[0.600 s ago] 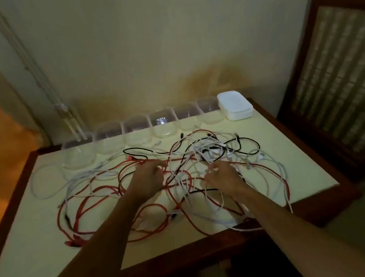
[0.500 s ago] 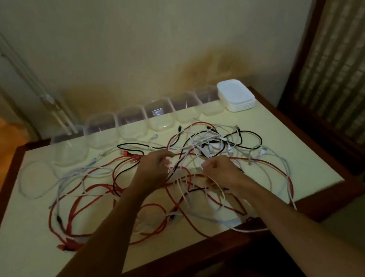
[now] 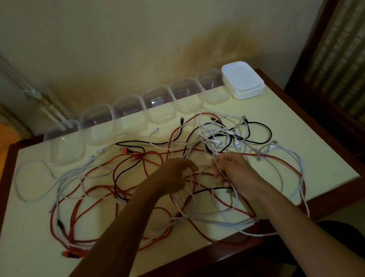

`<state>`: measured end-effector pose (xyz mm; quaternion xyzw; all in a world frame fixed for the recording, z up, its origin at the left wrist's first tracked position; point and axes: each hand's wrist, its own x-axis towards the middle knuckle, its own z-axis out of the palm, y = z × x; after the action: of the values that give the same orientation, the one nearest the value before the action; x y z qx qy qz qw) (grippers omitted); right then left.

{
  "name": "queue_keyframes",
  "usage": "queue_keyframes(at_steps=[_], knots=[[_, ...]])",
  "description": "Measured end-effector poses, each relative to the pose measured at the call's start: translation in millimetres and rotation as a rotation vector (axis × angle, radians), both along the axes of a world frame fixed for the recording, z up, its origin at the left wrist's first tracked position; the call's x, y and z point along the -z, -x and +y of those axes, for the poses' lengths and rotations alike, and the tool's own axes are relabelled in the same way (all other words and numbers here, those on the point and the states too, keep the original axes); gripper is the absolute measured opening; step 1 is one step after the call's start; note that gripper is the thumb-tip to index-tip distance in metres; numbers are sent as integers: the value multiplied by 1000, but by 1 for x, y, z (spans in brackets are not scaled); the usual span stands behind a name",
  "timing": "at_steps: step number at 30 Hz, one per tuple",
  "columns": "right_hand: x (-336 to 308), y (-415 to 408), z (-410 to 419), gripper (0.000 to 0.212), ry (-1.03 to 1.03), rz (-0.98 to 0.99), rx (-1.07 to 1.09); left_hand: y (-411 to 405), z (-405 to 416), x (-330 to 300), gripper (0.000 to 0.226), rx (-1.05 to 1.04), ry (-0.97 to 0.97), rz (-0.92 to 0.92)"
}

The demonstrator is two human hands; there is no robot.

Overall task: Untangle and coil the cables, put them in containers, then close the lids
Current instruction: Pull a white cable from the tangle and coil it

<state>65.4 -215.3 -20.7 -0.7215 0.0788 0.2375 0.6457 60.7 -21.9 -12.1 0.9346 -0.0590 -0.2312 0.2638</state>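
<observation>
Two bare forearms reach in from the near edge over a pale yellow surface (image 3: 19, 267) with a dark wooden border. The left hand (image 3: 174, 177) lies on the tangle with its fingers curled down among the strands; whether it actually grips one I cannot tell. Just to its right, the right hand (image 3: 235, 173) has its fingers closed around several white strands, lifting them slightly. The tangled cables (image 3: 137, 191), red, white and black, sprawl across the middle of the surface, one white loop hanging over the near edge. Beyond them, along the far edge by the wall, stands a row of clear open containers (image 3: 159, 107), and at its right end a stack of white lids (image 3: 242, 80).
</observation>
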Motion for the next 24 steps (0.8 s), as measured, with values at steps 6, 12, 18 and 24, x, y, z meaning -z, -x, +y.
queue_keyframes(at_steps=[6, 12, 18, 24], knots=[[-34, -3, 9, 23, -598, 143, -3, 28, -6, -24, 28, -27, 85, -320], [-99, -29, 14, 21, -834, 196, 176, 69, -33, -70, 21, -178, 711, -82], [-126, -29, -12, 19, -549, 80, 109, 78, -19, -81, 19, -145, 390, -25], [-137, -11, -38, 47, 691, -538, -186, 79, -19, -115, 18, -219, 337, -338]])
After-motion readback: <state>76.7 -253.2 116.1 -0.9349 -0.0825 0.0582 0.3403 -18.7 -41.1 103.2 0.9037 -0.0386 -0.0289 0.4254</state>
